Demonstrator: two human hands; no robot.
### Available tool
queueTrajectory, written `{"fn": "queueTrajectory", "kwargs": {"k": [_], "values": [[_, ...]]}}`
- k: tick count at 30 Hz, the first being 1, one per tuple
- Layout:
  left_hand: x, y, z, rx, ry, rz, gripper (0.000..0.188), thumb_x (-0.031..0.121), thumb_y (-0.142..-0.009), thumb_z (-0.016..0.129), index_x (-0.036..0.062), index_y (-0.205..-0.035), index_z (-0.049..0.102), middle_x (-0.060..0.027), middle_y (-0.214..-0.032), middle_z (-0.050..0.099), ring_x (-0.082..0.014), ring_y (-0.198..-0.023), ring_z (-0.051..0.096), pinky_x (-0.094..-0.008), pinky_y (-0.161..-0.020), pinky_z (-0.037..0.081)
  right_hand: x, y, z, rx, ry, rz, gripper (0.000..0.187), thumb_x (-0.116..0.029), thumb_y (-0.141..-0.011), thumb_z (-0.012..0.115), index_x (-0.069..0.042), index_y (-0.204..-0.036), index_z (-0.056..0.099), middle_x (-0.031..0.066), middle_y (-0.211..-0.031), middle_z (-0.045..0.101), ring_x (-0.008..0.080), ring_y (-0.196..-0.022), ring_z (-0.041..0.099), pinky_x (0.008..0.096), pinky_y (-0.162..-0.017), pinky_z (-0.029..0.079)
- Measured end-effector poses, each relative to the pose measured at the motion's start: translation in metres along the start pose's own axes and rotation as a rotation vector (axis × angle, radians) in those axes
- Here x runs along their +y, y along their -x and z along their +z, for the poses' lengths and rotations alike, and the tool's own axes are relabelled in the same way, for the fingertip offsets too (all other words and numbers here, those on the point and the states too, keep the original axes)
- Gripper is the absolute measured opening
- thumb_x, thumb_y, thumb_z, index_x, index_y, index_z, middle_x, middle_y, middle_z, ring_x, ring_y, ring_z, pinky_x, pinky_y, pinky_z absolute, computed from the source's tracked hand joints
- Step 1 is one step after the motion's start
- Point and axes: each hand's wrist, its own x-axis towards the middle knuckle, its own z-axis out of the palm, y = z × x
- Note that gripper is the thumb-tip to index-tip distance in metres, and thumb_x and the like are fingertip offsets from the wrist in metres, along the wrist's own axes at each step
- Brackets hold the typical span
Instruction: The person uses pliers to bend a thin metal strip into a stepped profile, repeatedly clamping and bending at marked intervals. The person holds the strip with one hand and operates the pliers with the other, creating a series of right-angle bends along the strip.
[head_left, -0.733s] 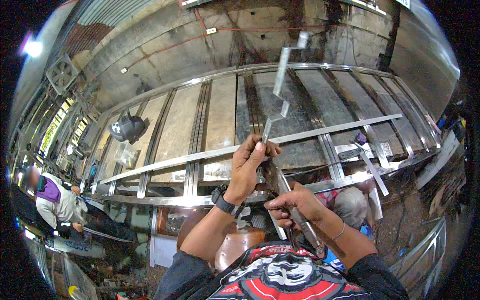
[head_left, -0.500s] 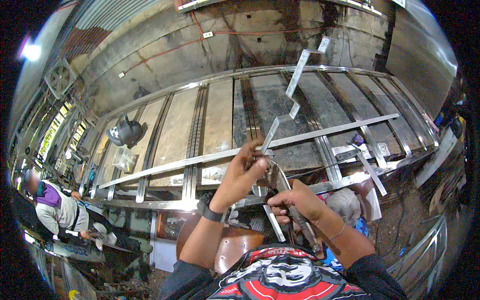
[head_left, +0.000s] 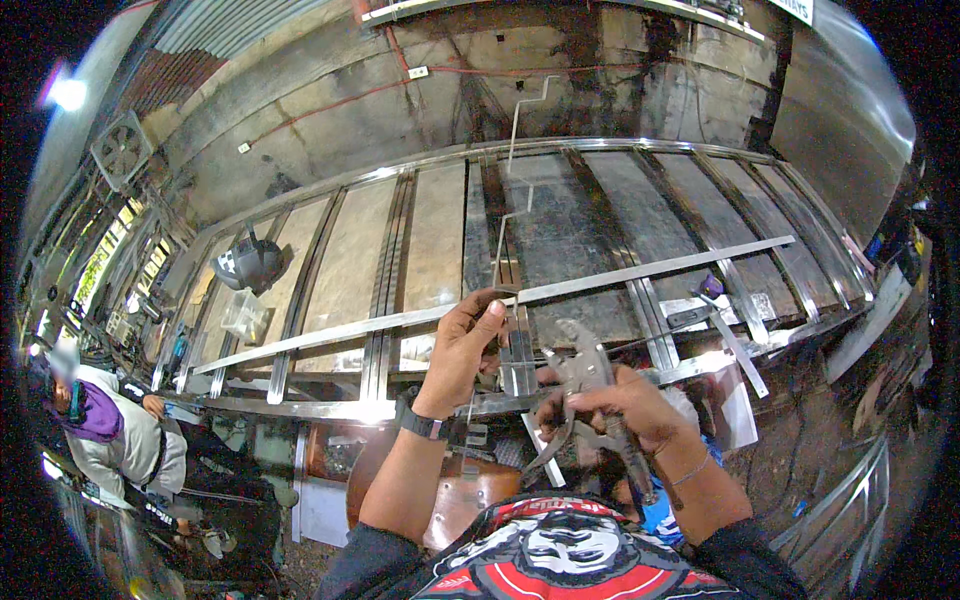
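Observation:
My left hand (head_left: 464, 345) pinches the lower end of a thin metal strip bent in zigzag steps (head_left: 515, 135), which stands upright and now shows nearly edge-on. In my right hand (head_left: 635, 408) is a pair of locking pliers (head_left: 592, 375). Their jaws point up and lie to the right of my left hand, apart from the strip; motion blurs them somewhat. A long straight flat bar (head_left: 330, 338) lies slantwise across the metal frame (head_left: 390, 235), just beyond both hands.
A dark welding helmet (head_left: 250, 264) and a clear plastic container (head_left: 243, 316) rest on the frame's left part. At right lie a purple object (head_left: 712, 286) and a short metal strip (head_left: 738, 350). One person (head_left: 125, 430) is at far left; another (head_left: 660, 515) is partly hidden behind my right forearm.
The pliers have come away from the strip's lower end and moved right with my right hand. My left hand has shifted slightly left, and the strip has turned edge-on and swung left.

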Motion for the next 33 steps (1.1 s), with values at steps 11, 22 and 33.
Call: {"fn": "queueTrajectory", "kwargs": {"k": [11,22,33], "values": [[-0.009,0.001,0.01,-0.045,0.22,-0.086,0.034,0.036,-0.107,0.056,0.0055,-0.118,0.067,0.0007,-0.073,0.057,-0.0062,-0.056,0.049,-0.0222,-0.047,0.039,0.067,-0.001,-0.043,0.167,-0.469,0.171,0.049,-0.035,-0.098,0.055,0.005,-0.125,0.058,0.0137,-0.082,0.056,0.0317,-0.076,0.064,0.049,-0.062,0.061],[-0.008,-0.003,0.004,-0.231,0.385,-0.25,0.065,0.061,-0.106,0.04,0.0016,-0.113,0.065,-0.0005,-0.068,0.052,-0.0118,-0.054,0.042,-0.0282,-0.05,0.036,0.057,0.017,-0.014,0.213,-0.569,-0.017,0.044,-0.012,-0.093,0.058,0.009,-0.131,0.057,0.027,-0.122,0.066,0.0403,-0.122,0.062,0.0556,-0.106,0.049],[-0.015,0.009,0.025,-0.175,0.198,-0.13,0.047,0.05,-0.108,0.047,0.0071,-0.108,0.066,-0.0045,-0.091,0.07,-0.0063,-0.06,0.054,-0.0209,-0.048,0.037,-0.009,0.021,-0.011,0.242,0.147,-0.186,0.028,-0.013,-0.095,0.069,0.001,-0.119,0.067,0.0099,-0.102,0.074,0.0185,-0.098,0.07,0.035,-0.092,0.054]]}}
